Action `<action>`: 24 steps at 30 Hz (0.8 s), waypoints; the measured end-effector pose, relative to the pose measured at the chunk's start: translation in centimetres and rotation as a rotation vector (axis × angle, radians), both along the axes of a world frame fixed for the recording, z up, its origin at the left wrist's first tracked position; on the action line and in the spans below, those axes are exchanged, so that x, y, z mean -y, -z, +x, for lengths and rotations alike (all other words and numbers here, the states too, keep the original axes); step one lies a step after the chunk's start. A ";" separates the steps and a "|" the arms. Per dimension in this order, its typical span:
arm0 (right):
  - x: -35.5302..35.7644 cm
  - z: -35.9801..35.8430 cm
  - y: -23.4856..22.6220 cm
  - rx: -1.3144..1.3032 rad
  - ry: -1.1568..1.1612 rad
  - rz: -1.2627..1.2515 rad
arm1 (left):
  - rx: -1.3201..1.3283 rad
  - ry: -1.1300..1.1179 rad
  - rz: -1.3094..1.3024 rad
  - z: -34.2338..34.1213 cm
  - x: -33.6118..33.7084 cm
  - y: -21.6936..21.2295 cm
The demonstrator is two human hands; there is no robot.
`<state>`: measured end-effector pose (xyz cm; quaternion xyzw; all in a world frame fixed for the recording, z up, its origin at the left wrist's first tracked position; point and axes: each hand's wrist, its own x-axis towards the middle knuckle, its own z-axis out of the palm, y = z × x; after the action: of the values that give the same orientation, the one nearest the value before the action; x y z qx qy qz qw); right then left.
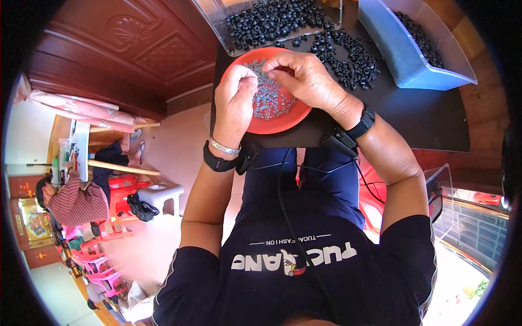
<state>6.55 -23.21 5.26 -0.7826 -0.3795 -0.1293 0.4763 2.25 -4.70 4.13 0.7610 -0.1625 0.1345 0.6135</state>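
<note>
Work item: a heap of small grey metal screws or washers [269, 95] was seen lying in a round, shallow orange plastic dish [283, 122], which rested at the near edge of a black table top [424, 117].
Left hand [235, 100]: it was held over the left part of the dish, with the fingers curled and the thumb and fingertips pinched together above the metal parts. A part may have been held in the pinch, but it could not be made out.
Right hand [310, 79]: it was laid over the upper right of the dish, fingers bent down towards the heap and towards the left hand. Whether a piece was gripped could not be told.
Loose stock: a spread of small black ring-shaped parts [348, 54] was seen lying on the table top just beyond the dish.
Clear tray: a transparent plastic tray [217, 27] at the far side was well filled with more black rings [272, 19].
Blue bin: a blue rectangular plastic bin [399, 57] to the right held a layer of dark pieces [421, 38] along its floor.
Progress judged: the work appeared to be in mid-course. A large heap of metal parts remained in the dish and many black rings remained loose on the table. Whether the bin pieces were finished ones could not be told.
Surroundings: red plastic chairs [117, 193] and a seated person in a striped top [76, 204] were seen well apart, to the left.
</note>
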 end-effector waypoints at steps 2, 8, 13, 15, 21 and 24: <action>0.1 -0.1 -0.6 -0.165 0.055 0.034 | 0.013 -0.004 0.001 -0.3 -0.5 -0.1; 1.5 0.8 -0.7 -0.096 -0.179 -0.194 | 0.120 -0.306 0.118 -2.8 -1.5 0.2; 1.2 0.4 -0.3 0.051 -0.264 -0.358 | 0.226 -0.470 0.143 -3.4 -1.7 2.2; 1.0 0.2 -0.1 0.183 -0.155 -0.479 | 0.228 -0.476 0.151 -3.4 -1.5 2.6; 0.7 0.6 0.8 0.234 0.024 -0.421 | 0.077 -0.421 0.032 -2.9 -2.5 3.9; -0.1 -0.3 -0.1 0.330 -0.096 -0.393 | 0.015 -0.360 -0.123 -3.0 -2.6 3.8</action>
<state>6.27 -23.13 5.37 -0.8095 -0.5066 -0.1564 0.2521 -0.79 -2.09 0.29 0.7377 -0.0196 0.2577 0.6236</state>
